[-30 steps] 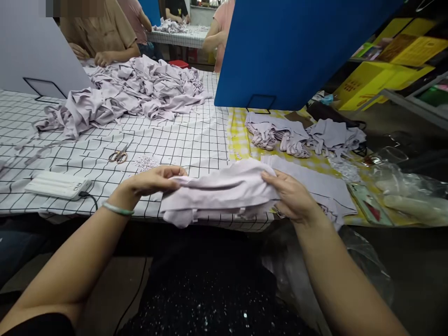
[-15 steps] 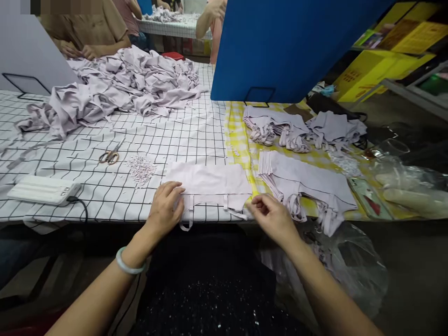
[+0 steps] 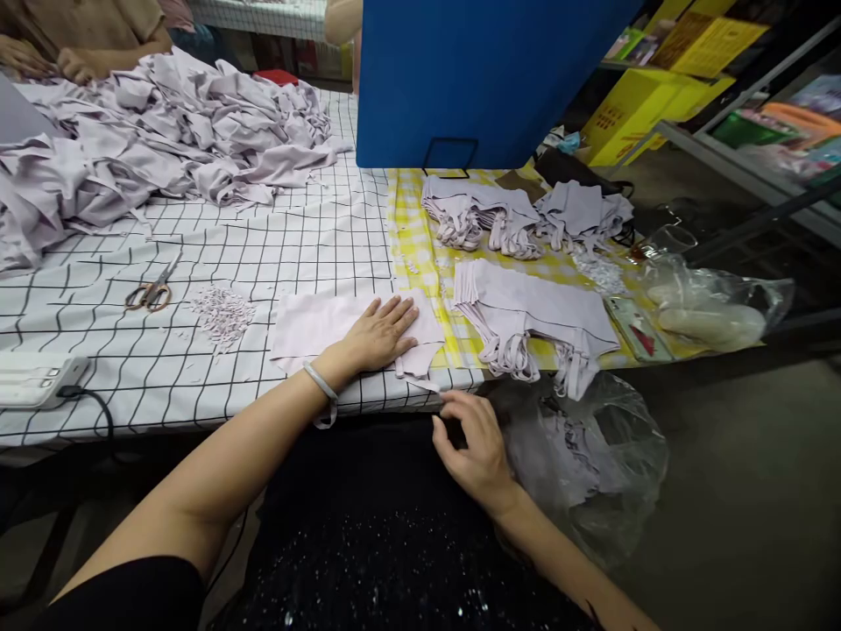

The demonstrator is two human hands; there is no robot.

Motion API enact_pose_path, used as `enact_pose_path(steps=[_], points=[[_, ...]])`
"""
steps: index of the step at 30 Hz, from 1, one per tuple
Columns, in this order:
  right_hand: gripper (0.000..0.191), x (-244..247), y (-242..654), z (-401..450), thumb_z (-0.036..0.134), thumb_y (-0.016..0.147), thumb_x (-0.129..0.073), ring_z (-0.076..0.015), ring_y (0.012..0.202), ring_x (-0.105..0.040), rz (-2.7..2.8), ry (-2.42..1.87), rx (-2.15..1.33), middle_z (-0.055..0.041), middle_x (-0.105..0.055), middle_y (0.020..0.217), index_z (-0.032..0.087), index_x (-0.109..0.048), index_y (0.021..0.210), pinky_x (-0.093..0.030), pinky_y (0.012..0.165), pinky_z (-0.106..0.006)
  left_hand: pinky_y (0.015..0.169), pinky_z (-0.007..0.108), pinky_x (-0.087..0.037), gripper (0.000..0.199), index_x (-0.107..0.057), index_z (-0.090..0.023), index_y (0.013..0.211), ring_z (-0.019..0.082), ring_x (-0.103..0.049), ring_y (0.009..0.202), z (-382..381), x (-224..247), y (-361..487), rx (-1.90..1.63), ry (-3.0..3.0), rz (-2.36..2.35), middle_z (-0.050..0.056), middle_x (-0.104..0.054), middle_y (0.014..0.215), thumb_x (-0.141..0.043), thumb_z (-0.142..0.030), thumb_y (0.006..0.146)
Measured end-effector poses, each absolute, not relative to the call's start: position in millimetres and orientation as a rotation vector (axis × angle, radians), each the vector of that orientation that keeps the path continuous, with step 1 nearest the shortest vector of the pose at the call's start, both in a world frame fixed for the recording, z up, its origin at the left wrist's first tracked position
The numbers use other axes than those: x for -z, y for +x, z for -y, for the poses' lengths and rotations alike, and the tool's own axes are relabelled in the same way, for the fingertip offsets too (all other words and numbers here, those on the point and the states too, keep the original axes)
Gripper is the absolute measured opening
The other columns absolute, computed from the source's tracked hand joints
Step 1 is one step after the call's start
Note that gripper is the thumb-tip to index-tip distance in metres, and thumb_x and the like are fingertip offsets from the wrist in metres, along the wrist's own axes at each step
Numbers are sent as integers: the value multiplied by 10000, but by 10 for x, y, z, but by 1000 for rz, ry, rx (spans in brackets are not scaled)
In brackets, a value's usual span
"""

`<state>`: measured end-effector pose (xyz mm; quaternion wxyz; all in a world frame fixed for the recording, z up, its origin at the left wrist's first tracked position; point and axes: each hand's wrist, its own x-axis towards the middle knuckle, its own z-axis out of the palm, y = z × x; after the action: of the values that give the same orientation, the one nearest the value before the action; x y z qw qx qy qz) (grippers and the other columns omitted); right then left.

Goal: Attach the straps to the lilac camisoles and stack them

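A pale lilac strapped garment piece (image 3: pixel 315 320) lies flat at the front edge of the checked table. My left hand (image 3: pixel 381 333) rests palm down on it, fingers stretched out, covering part of its middle. One narrow strap (image 3: pixel 420 383) sticks out towards the table edge. Just beyond its tip is my right hand (image 3: pixel 477 447), fingers curved and thumb apart, with nothing visible between them. I cannot tell whether its fingertips touch the strap. Right of the piece, a neat stack of similar garments (image 3: pixel 539 307) sits on yellow checked cloth.
Scissors (image 3: pixel 150 294) and a heap of small scraps (image 3: pixel 223 317) lie left, near a white power bank (image 3: pixel 39 381). Crumpled fabric (image 3: pixel 164 131) is piled behind. A blue panel (image 3: pixel 460 79) stands at the back; a phone (image 3: pixel 637 329) and plastic bag (image 3: pixel 624 464) are right.
My left hand has moved right, from the piece's left edge to flat on its middle. My right hand has come down to the table edge. The view has shifted right.
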<state>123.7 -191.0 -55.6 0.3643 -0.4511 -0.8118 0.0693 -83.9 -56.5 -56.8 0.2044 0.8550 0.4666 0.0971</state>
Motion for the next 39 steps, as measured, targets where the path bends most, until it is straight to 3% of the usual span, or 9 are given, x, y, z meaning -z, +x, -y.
enact_pose_path(steps=[9, 19, 24, 27, 30, 32, 34, 36, 39], points=[[113, 463, 1233, 1959, 134, 849, -586, -245, 888, -576, 2039, -1207, -356, -66, -606, 933, 245, -568, 864, -496, 801, -416, 1240, 553, -51, 598, -412, -211, 1505, 329, -187, 1530, 514, 643, -860, -383, 2335, -1260, 105, -299, 1634, -483, -441, 958], [145, 690, 1154, 2090, 316, 914, -584, -190, 736, -578, 1778, -1335, -1007, -22, -567, 817, 245, -555, 791, -519, 671, -319, 1242, 536, -16, 613, -410, -169, 1505, 319, -140, 1542, 517, 586, -790, -301, 2322, -1299, 122, -252, 1646, -495, -427, 955], [265, 767, 1263, 2145, 378, 914, -596, -182, 711, -593, 1586, -1463, -959, -23, -570, 858, 253, -543, 1142, -536, 646, -314, 1222, 444, -215, 377, -656, -193, 1250, 290, -351, 1469, 646, 184, -1148, -767, 1867, -1172, 107, -537, 1481, -600, -335, 905], [286, 639, 1304, 2015, 306, 928, -582, -209, 828, -615, 1713, -1408, -608, -53, -593, 931, 256, -527, 1204, -548, 773, -374, 1020, 333, -456, 224, -722, -211, 1058, 222, -621, 1146, 1189, -83, -1558, -1238, 1622, -1344, 84, -700, 1198, -583, -326, 925], [229, 409, 1099, 1621, 217, 946, -542, -267, 1063, -630, 2085, -1087, -427, -98, -669, 1070, 257, -603, 1163, -506, 968, -479, 695, 265, -505, 173, -713, -201, 783, 158, -618, 685, 1951, -30, -1774, -1162, 1602, -1502, 35, -683, 725, -622, -284, 906], [301, 291, 799, 1288, 201, 975, -483, -281, 1234, -586, 2284, -840, -432, -108, -681, 1206, 251, -601, 1247, -465, 1061, -515, 674, 274, -516, 89, -711, -196, 850, 168, -643, 710, 2375, 211, -1760, -1079, 1705, -1521, 39, -704, 766, -637, -231, 884], [378, 254, 432, 982, 215, 1003, -419, -268, 1399, -462, 2444, -676, -444, -99, -619, 1381, 238, -556, 1354, -394, 1148, -523, 796, 323, -546, 175, -696, -186, 1048, 198, -684, 889, 2632, 511, -1666, -1128, 1764, -1610, 88, -737, 994, -598, -207, 904], [440, 302, 89, 748, 256, 1024, -370, -253, 1496, -316, 2608, -593, -465, -80, -485, 1534, 225, -483, 1448, -310, 1205, -521, 765, 326, -554, 283, -636, -179, 1192, 175, -679, 820, 2724, 749, -1560, -1098, 1753, -1677, 107, -718, 1081, -565, -220, 921], [517, 464, -235, 544, 363, 1036, -349, -268, 1534, -199, 2851, -627, -510, -62, -319, 1631, 227, -377, 1533, -214, 1234, -547, 577, 266, -491, 350, -568, -175, 1252, 112, -542, 540, 2707, 871, -1488, -877, 1624, -1700, 13, -671, 807, -570, -255, 912]])
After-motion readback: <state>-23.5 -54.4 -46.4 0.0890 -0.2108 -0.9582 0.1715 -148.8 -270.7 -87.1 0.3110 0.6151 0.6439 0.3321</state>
